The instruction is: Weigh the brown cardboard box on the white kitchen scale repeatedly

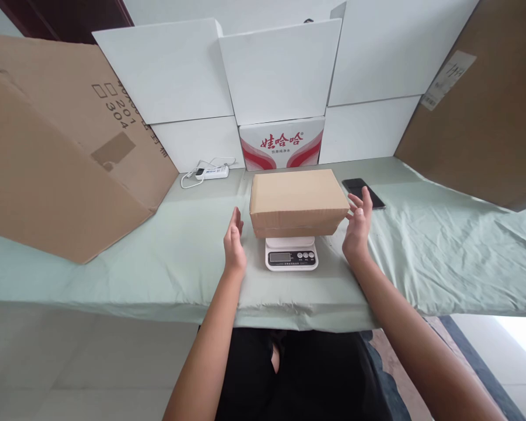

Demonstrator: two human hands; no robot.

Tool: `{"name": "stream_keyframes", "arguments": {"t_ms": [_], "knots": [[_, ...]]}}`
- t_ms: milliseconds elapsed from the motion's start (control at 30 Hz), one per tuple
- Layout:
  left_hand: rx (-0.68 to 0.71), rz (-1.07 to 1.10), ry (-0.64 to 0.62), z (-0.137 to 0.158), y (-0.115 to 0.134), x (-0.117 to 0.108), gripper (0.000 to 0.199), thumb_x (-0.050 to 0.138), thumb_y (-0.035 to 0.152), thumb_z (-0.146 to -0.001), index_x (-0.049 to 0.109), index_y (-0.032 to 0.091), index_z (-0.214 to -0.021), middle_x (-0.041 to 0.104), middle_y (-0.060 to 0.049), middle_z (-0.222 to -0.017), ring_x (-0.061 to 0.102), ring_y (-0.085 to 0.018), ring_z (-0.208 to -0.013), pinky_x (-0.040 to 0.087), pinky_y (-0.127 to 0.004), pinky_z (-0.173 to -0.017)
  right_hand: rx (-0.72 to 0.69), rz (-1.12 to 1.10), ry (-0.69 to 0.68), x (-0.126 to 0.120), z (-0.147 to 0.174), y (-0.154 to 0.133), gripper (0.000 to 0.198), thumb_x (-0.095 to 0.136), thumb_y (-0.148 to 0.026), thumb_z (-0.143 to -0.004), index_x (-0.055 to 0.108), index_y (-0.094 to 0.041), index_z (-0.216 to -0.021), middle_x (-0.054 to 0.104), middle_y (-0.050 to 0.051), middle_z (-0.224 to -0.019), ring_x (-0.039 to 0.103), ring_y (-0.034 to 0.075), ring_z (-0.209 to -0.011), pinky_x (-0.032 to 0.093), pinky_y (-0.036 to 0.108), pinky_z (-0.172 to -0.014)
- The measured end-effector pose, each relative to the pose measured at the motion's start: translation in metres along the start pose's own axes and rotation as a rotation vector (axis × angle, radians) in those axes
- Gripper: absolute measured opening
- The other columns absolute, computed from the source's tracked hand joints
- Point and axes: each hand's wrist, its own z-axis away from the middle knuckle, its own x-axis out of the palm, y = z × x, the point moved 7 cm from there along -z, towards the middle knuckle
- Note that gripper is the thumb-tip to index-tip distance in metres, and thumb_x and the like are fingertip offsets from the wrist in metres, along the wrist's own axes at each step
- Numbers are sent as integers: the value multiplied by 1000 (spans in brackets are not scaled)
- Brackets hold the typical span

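A closed brown cardboard box [298,193] rests on top of a white digital kitchen scale [291,264], hiding most of the scale's platform. The scale's display and buttons face me; no reading can be made out. My left hand [234,242] is upright to the left of the box, fingers extended and a gap between palm and box. On the right side, my right hand [358,228] has its fingers spread, the fingertips close to the box's right edge; whether they touch it I cannot tell. Neither hand holds anything.
Behind my right hand lies a black smartphone [355,186]. A white power strip with a cable [213,173] sits at the back left. White boxes [280,76] form a wall behind. Large cardboard sheets stand left [61,146] and right [486,111]. A pale green cloth [158,257] covers the table.
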Motion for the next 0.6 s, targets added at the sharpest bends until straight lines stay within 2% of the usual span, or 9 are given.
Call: {"name": "stream_keyframes", "arguments": {"t_ms": [200,367,600], "knots": [[-3,-9,-9,0,-1,1,110,48,104,-98,63,26,-174,51,-17,-190,38,-39,-184,39,-52,-151,10,-22,-2,0,-2,5,80,47,-81,-104,47,-49,-177,65,10,-160,66,37,-141,56,66,-120],[-16,-2,3,0,1,1,113,50,107,-95,65,26,-172,52,-18,-190,40,-40,-183,39,-53,-150,6,1,1,1,-2,1,76,44,-80,-105,51,-49,-174,68,10,-155,69,34,-136,59,62,-115],[-8,-11,-4,0,2,2,113,51,106,-95,66,23,-171,54,-20,-188,41,-41,-183,40,-54,-150,32,-47,17,2,-3,0,80,49,-83,-101,58,-44,-170,70,11,-149,71,34,-133,61,59,-111]]}}
